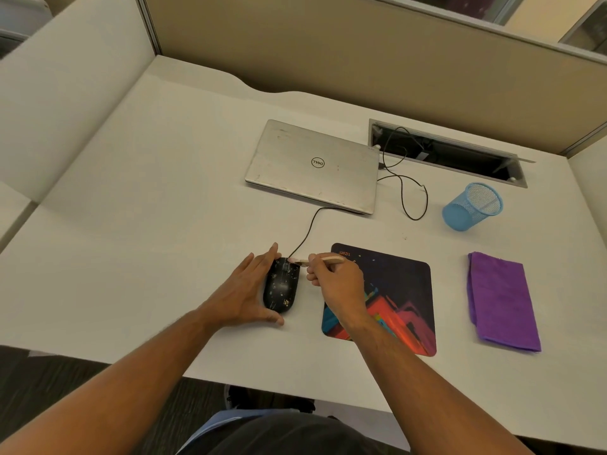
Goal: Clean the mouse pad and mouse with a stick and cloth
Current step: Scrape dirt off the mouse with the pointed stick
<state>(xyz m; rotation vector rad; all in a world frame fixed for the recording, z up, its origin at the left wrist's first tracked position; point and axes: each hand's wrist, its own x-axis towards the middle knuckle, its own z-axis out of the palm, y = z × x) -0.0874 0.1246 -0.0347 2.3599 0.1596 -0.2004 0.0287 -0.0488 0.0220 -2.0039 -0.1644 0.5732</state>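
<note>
- Black wired mouse sits on the white desk, just left of the mouse pad and off its surface. Pale specks are visible across its top shell.
- Left hand cups the mouse's left side, fingers extended along its flank and thumb at its near end; hand is curved against the mouse, not closed round it.
- Right hand is closed in a pinch on a pale wooden stick. The stick's tip touches the front of the mouse, near where the cable exits.
- The right wrist overlies the near-left part of the mouse pad, which is dark with orange and teal artwork.
- Purple cloth lies folded, well right of the pad, not touched.
- Closed silver Dell laptop lies beyond the mouse; the cable runs toward it.
- Blue mesh pen cup stands upright at far right, near a desk cable hatch.
</note>
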